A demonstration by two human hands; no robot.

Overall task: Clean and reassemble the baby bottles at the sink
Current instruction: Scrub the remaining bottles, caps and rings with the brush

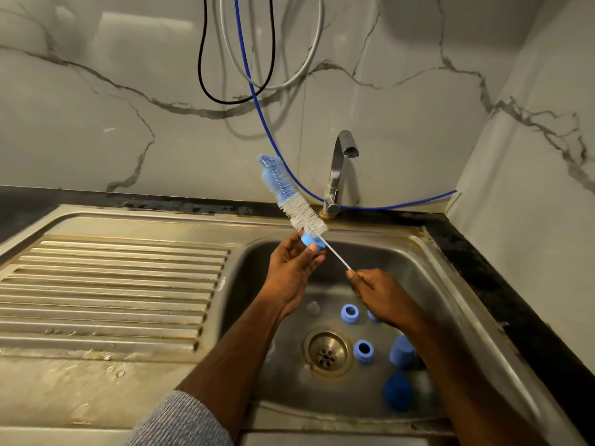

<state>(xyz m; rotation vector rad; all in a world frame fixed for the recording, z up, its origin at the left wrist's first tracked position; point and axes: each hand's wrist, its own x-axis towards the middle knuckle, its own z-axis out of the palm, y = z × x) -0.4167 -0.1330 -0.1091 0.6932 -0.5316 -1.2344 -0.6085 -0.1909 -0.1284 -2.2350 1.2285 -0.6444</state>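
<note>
Both hands work over the basin so drips fall into it rather than onto the counter. Left hand (294, 262) pinches a small blue plastic bottle collar ring (312, 242) between thumb and fingertips, holding it up with its opening turned toward the brush. Right hand (376, 292) is curled round the lower end of the twisted wire handle of a long bottle brush (291, 196), whose white bristles and blue sponge tip stand out beyond the ring; the stem appears to pass through the ring, which would let the bristles scrub its inner wall.

Loose parts lie in the stainless steel sink (450, 284), probably so they can be reached in turn: two more blue rings (350, 313) (363, 350) near the brass drain strainer (326, 351), and two blue caps (401, 350) (397, 392) toward the right. No bottle bodies are plainly visible. A chrome tap (341, 169) stands behind the basin with no water running, and cables and a blue hose (257, 101) hang on the marble wall.
</note>
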